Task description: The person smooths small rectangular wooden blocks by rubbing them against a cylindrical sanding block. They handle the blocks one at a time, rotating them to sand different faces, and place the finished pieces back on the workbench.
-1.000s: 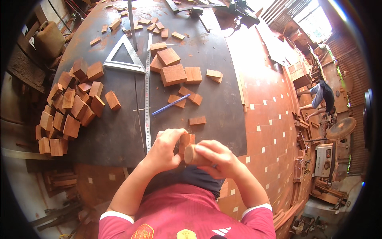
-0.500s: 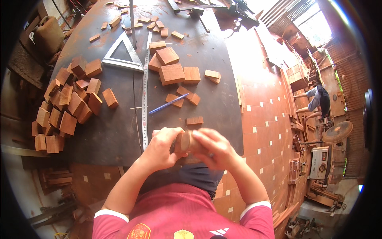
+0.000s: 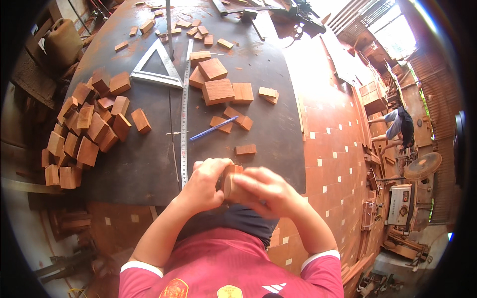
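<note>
Just past the table's near edge, my left hand [image 3: 204, 183] grips a small wooden block [image 3: 230, 183] between thumb and fingers. Its right side and lower part are covered by my right hand [image 3: 271, 192], whose fingers lie across it, somewhat smeared by motion. Whether the right hand holds anything besides the block is hidden. On the dark table beyond the hands lies a single wooden block [image 3: 245, 149]. Farther off, a blue pen [image 3: 213, 128] rests across two small blocks [image 3: 221, 124].
A metal ruler [image 3: 185, 114] runs lengthwise on the dark table [image 3: 268, 164], beside a triangular metal square [image 3: 158, 78]. Many blocks are heaped at left [image 3: 98, 128]; larger ones [image 3: 218, 91] stand mid-table. Another person [image 3: 399, 126] is at far right, near a round disc [image 3: 422, 165].
My right hand has shifted slightly down over the held block, its fingers now lying farther across it. The left hand keeps its grip. The view has shifted slightly.
</note>
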`<state>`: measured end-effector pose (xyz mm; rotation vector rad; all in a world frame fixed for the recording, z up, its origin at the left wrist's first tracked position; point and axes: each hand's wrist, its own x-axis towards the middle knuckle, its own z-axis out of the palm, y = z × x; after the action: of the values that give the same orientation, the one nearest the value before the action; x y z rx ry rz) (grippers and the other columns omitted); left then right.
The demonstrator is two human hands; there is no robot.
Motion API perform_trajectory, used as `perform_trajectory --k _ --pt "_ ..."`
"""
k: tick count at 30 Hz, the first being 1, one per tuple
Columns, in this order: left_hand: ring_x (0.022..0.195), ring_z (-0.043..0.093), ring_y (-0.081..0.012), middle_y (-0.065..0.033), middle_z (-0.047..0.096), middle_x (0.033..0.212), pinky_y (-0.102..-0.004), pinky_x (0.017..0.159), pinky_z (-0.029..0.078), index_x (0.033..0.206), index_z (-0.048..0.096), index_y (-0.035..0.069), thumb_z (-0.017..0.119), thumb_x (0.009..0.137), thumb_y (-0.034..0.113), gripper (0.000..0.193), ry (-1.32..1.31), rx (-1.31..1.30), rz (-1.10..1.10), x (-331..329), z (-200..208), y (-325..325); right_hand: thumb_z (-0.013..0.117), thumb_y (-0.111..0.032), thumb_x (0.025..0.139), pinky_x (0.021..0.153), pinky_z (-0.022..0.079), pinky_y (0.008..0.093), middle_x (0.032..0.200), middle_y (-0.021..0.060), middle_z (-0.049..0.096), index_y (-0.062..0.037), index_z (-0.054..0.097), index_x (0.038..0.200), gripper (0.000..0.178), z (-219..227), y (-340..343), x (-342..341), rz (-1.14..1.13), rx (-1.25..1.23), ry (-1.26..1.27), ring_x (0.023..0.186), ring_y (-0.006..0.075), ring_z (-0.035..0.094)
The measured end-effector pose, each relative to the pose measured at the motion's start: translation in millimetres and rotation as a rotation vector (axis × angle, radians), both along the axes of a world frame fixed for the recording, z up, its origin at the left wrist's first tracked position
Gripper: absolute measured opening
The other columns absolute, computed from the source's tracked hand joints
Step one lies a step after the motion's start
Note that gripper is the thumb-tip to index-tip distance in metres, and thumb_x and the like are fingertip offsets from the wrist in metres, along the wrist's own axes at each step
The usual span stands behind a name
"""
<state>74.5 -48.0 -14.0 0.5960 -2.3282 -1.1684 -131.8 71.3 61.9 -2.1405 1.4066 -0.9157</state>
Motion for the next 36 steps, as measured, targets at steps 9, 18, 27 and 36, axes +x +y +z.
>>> perform_trajectory --k 9,18,27,36 --pt "0.116 0.066 -0.0366 -0.0163 0.071 0.124 -0.0444 0.104 0.044 0.131 0.064 0.004 0.083 0.075 0.011 0.06 0.018 0.025 -0.005 -3 0 1 0.084 -0.007 0.083 0.093 0.058 0.0458 0.126 0.02 0.066 -0.0078 0.06 0.149 0.07 2 0 -8 -0.091 0.069 0.052 0.111 0.0413 0.068" --pt "0.118 0.066 -0.0349 -0.0147 0.071 0.124 -0.0437 0.105 0.043 0.131 0.064 0.005 0.087 0.075 0.015 0.061 0.018 0.007 -0.006 -4 3 3 0.082 -0.005 0.083 0.092 0.057 0.0469 0.122 0.0197 0.066 -0.0075 0.059 0.149 0.07 7 -7 -5 -0.083 0.129 0.004 0.108 0.0418 0.067" --pt "0.116 0.067 -0.0336 -0.014 0.071 0.12 -0.044 0.103 0.043 0.133 0.064 0.005 0.093 0.077 0.029 0.068 0.014 0.053 -0.008 -3 3 3 0.083 -0.004 0.083 0.095 0.058 0.0473 0.125 0.021 0.067 -0.0083 0.061 0.148 0.069 -1 -11 -9 -0.207 0.086 -0.012 0.112 0.0426 0.067" --pt "0.114 0.068 -0.0349 -0.0148 0.071 0.118 -0.0426 0.102 0.043 0.131 0.064 0.004 0.081 0.076 0.011 0.059 0.028 0.054 0.018 -4 2 3 0.082 -0.003 0.083 0.093 0.057 0.0479 0.123 0.021 0.067 -0.0081 0.061 0.147 0.067 -2 -11 -13 -0.18 0.096 -0.052 0.108 0.0425 0.068"
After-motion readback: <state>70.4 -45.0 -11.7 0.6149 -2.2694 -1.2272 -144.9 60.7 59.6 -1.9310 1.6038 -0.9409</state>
